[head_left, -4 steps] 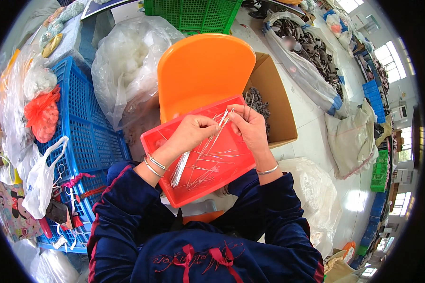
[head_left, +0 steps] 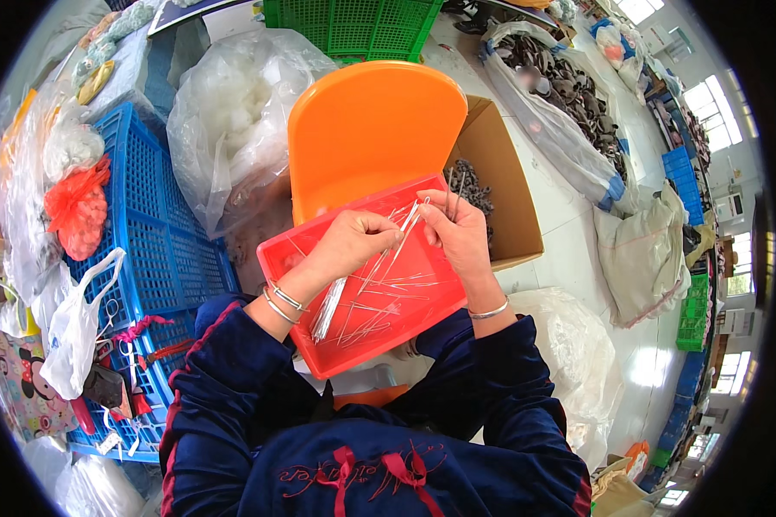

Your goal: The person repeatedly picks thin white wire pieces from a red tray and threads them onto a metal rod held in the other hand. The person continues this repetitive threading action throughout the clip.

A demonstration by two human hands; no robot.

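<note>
A red plastic tray [head_left: 336, 359] rests across my lap, with several thin white wires [head_left: 372, 326] bent like hairpins lying in it. A bundle of straight white wires [head_left: 328, 310] lies at its left side. Over the tray, my left hand [head_left: 359, 245] is closed, thumb and forefinger pinching a thin white wire [head_left: 412, 222]. My right hand [head_left: 459, 233] is closed too, its fingertips at the wire's looped upper end. From that hand sticks up a slim two-pronged metal tool [head_left: 447, 191] resembling tweezers; its grip is partly hidden by the fingers.
An orange chair [head_left: 375, 129] stands beyond the tray. Behind its right side is a cardboard box [head_left: 513, 202] with dark grey pieces. A blue crate [head_left: 159, 233] hung with bags stands left, near a clear bag of white stuffing [head_left: 233, 112]. Sacks [head_left: 642, 250] lie right.
My right fingertips and the looped wire end have shifted very slightly. Both hands keep their pinch, and the tray stays where it was.
</note>
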